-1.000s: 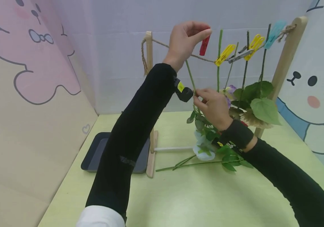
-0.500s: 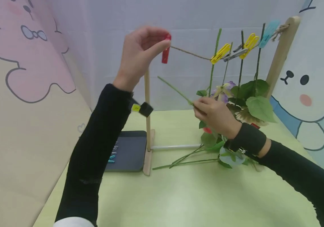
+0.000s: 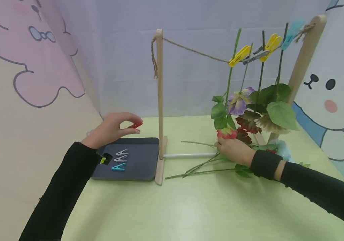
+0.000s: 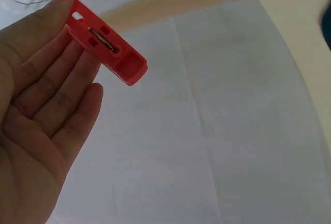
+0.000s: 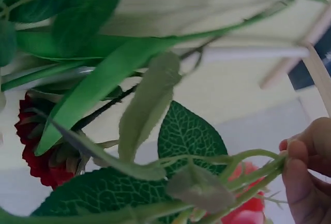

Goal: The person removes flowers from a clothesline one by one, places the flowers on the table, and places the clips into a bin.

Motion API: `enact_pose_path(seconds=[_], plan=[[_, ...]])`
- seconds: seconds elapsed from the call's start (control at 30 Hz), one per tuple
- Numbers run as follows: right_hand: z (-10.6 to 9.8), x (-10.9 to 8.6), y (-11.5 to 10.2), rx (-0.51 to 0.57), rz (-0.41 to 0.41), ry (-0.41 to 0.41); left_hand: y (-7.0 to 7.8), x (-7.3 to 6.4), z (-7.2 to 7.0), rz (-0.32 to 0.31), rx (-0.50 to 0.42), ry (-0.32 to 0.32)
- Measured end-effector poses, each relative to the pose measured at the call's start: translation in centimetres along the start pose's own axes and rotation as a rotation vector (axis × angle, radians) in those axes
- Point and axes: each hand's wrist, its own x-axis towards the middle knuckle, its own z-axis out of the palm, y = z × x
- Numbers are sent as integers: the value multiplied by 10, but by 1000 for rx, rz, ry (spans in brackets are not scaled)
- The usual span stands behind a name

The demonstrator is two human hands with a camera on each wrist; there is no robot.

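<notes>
My left hand [image 3: 108, 129] is above the dark tray [image 3: 143, 176] and pinches a red clothespin [image 4: 106, 43] between thumb and fingertips. My right hand [image 3: 236, 152] is low over the table among the flowers. Its fingertips pinch a green flower stem [image 5: 258, 175], whose thin end points left in the head view. The bloom on that stem cannot be made out. Just above this hand hangs a pink-red flower [image 3: 227, 133], head down. Loose stems [image 3: 202, 172] lie beneath the hand, and a pale blue flower [image 3: 281, 149] lies behind the wrist.
A twine line [image 3: 196, 51] runs between wooden posts [image 3: 160, 93]. Yellow [image 3: 239, 56], grey and blue clothespins hold several upside-down flowers on its right half, among them a purple one [image 3: 237, 102]. Grey and teal clothespins [image 3: 118, 167] lie in the tray. A white bar [image 3: 190, 155] joins the posts low down.
My left hand has moved from the twine down and left to above the tray, carrying the red clothespin. My right hand has lowered the stem toward the table.
</notes>
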Motion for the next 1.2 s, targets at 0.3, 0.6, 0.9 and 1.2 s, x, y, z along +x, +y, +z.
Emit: enact_pose_path(seconds=[0.3, 0.6, 0.9, 1.2], plan=[[39, 11, -12, -294, -246, 118, -78, -51, 41, -292, 54, -334], [66, 2, -20, -263, -355, 110, -93, -92, 84, -340, 87, -526], [78, -3, -18, -122, -303, 110, -102, -111, 93, -334, 61, -494], [74, -3, -18, -91, -221, 81, -103, -112, 96, -444, 0, -497]])
